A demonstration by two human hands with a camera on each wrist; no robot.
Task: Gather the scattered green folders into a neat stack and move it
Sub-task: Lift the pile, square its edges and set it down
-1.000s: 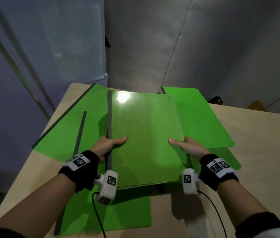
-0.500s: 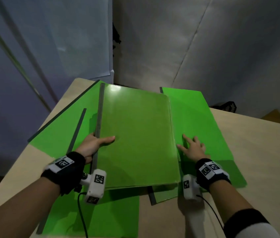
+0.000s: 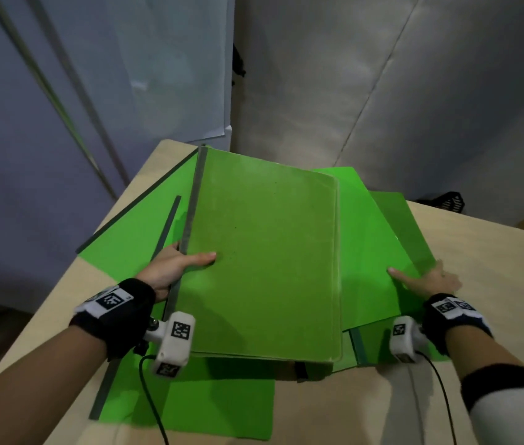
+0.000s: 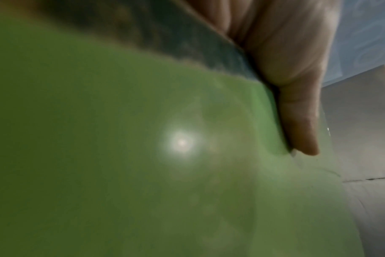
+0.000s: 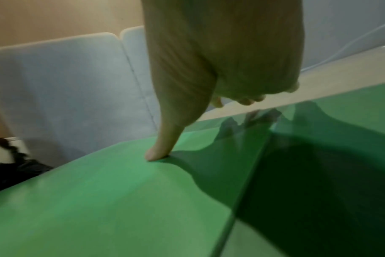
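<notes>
So from my head cam I've got a partly gathered stack of green folders (image 3: 263, 258) sitting in the middle of the wooden table (image 3: 494, 300), its dark spine strip running along its left edge. My left hand (image 3: 170, 268) has it by that spine side: thumb (image 4: 301, 125) lying flat on the top cover, the other fingers tucked under the edge where I can't see them. The left wrist cam is mostly just blurry green with a light glare in it, but the thumb on top is clear enough.

My right hand (image 3: 430, 281) is off to the right of the stack, apart from it, on a loose bright green folder (image 3: 369, 239) that pokes out from under the stack. Thumb (image 5: 165, 139) pressed down on its top, the rest of the fingers curled over the far edge, next to a darker translucent green cover (image 3: 405, 229) that overlaps there.

More bright green sheets are still spread out on the left (image 3: 132, 239) and at the near edge (image 3: 215, 399), each with a dark spine bar, partly under the stack.
</notes>
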